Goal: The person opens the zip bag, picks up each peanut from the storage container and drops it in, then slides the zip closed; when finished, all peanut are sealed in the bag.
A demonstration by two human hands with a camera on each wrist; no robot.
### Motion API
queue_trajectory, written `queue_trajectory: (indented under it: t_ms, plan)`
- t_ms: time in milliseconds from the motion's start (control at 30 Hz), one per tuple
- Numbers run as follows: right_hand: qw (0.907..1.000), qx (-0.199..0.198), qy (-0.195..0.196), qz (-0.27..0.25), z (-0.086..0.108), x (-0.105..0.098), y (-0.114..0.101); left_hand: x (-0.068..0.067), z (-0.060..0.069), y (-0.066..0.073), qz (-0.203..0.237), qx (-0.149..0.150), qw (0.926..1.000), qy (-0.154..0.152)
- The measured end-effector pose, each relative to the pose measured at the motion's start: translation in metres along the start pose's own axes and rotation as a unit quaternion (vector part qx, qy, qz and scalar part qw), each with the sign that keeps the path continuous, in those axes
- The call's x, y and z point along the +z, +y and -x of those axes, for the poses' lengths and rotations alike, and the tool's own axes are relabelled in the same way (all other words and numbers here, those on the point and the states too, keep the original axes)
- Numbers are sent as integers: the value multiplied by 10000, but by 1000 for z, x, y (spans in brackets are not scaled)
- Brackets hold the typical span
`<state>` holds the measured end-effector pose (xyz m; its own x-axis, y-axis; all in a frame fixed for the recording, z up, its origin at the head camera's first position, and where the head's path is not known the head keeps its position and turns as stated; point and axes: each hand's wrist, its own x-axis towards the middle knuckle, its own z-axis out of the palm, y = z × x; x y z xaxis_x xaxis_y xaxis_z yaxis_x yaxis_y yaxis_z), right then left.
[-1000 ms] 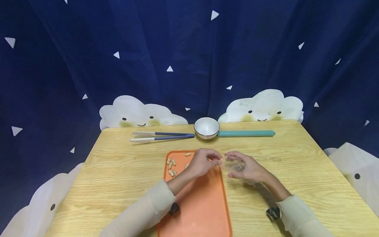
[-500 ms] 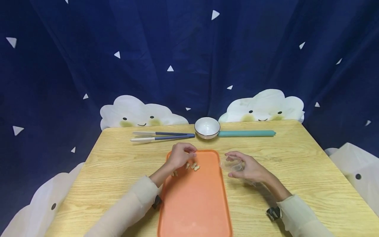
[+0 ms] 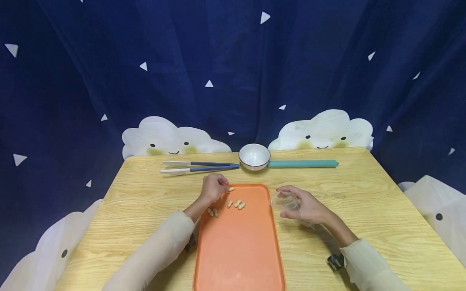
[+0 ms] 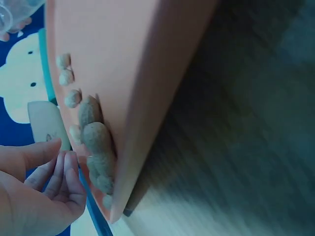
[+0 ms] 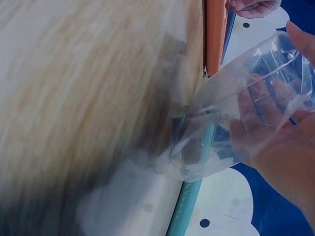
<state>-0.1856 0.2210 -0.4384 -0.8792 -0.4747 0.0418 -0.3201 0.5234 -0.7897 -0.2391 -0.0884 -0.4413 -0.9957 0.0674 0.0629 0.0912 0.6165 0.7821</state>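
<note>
Over the far left corner of an orange tray [image 3: 240, 250], my left hand [image 3: 214, 188] is lowered, thumb and fingertips close together beside a peanut [image 3: 231, 189]. The left wrist view shows these fingers by the tray rim, with no peanut visible between them. Several other unshelled peanuts [image 4: 97, 137] lie along that end of the tray. Right of the tray, my right hand [image 3: 309, 208] holds a clear plastic bag [image 5: 211, 140], fingers and thumb curved around its mouth, which faces the tray. Any contents of the bag are hard to make out.
Along the back of the wooden table [image 3: 145, 202] lie blue-and-white tongs [image 3: 204, 167], a white bowl [image 3: 254, 155] with a dark rim and a teal stick-like roll [image 3: 303, 163]. A dark blue curtain [image 3: 233, 60] with white clouds hangs behind.
My left hand has moved left from the bag's mouth to the tray's far left corner and lowered to the peanuts there. My right hand and the bag have stayed in place.
</note>
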Motion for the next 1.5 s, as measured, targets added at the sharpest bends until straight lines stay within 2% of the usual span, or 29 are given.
queue_trajectory:
  t_ms: [133, 233, 567, 767, 900, 1033, 1133, 1233, 1300, 1500]
  plan:
    - [10000, 42, -8, 21, 0, 0, 1, 3, -3, -2, -141, -197, 9997, -55]
    - [10000, 49, -5, 44, 0, -1, 0, 6, -5, -3, -294, -233, 9992, -115]
    - [9999, -5, 46, 99, 2, -5, -4, 14, -4, -1, -964, 8, 9950, -276]
    - [9999, -20, 40, 92, 2, -6, -4, 14, -3, 3, -1116, 121, 9931, -350]
    - [10000, -10, 41, 85, 2, -6, -3, 12, -3, 6, -1119, 34, 9929, -404]
    - [9999, -7, 58, 101, 2, -6, -3, 10, -3, 8, -910, -84, 9947, -461]
    - [9999, -16, 58, 100, 1, -5, -2, 10, -1, 8, -699, -47, 9962, -511]
    - [9999, -35, 40, 90, 0, -3, -1, 10, 2, 10, -384, 134, 9976, -559]
    - [9999, -55, 36, 98, 0, -2, 0, 11, 5, 13, -150, 355, 9975, -593]
    - [9999, -27, 41, 108, -1, -2, -1, 13, 13, 33, 605, 770, 9917, -832]
